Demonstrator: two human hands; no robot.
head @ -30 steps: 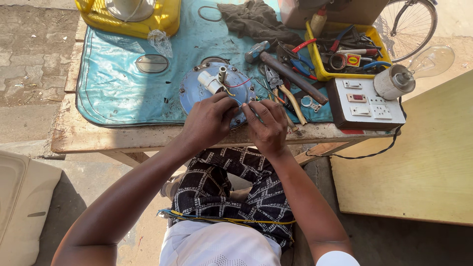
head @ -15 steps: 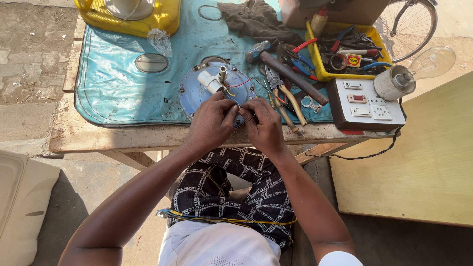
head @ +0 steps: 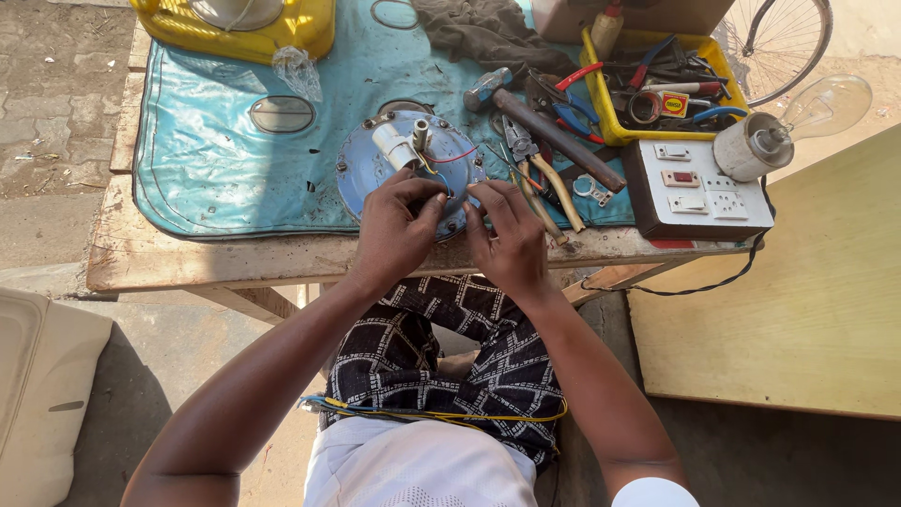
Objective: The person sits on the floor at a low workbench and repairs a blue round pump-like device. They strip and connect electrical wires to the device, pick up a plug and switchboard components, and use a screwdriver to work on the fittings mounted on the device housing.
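Compared with 1 second ago, the left hand (head: 396,230) and right hand (head: 507,239) have barely shifted, fingers still pinching thin wires at the 5 o'clock edge of the round blue plate (head: 371,169) on the surface (head: 188,253), so the wire work continues.

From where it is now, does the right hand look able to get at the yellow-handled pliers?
Probably yes. The right hand works at the blue round plate, and the yellow-handled pliers lie just beside it on the bench, uncovered, with nothing between them.
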